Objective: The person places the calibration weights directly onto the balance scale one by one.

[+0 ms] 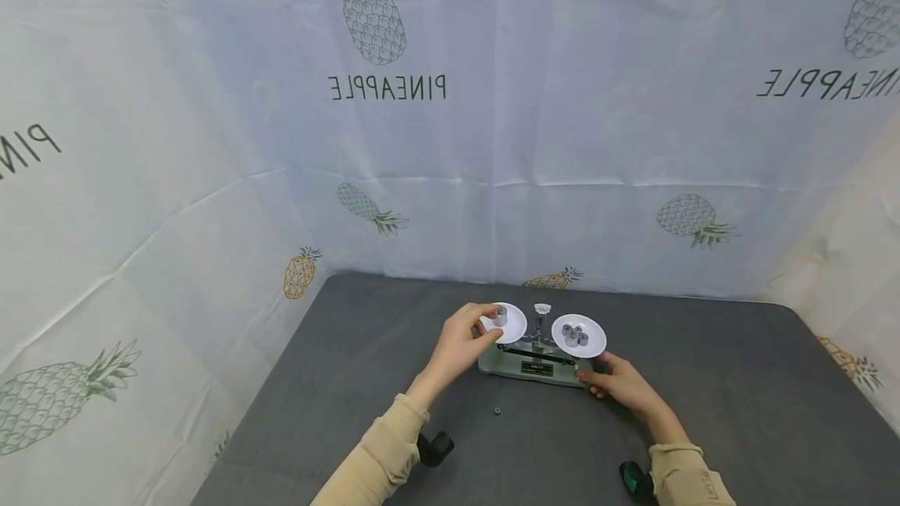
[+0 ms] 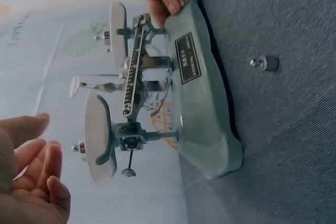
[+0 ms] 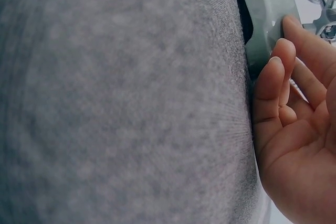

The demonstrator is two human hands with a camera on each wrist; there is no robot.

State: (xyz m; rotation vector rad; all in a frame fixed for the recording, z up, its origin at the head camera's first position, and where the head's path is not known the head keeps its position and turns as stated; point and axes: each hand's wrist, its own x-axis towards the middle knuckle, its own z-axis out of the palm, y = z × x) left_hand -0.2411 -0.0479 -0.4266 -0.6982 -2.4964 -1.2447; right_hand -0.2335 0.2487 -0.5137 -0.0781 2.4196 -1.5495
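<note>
A pan balance scale (image 1: 537,368) with a pale green base stands on the table. My left hand (image 1: 458,340) is beside its left pan (image 1: 516,325), where a metal weight (image 1: 500,316) stands. In the left wrist view, thumb and fingers (image 2: 50,163) are spread apart, with a gap between them and that weight. Several metal weights (image 1: 574,336) lie grouped on the right pan (image 1: 598,340). My right hand (image 1: 626,383) holds the right end of the base, its fingertips against the green casing (image 3: 265,40). Some of its fingers are curled at the base's end.
A small metal weight (image 2: 270,63) lies on the dark grey tabletop (image 1: 541,436) in front of the scale. Behind and at the sides hangs a pale cloth (image 1: 583,123) printed with pineapples. Dark straps (image 1: 436,450) are at both wrists.
</note>
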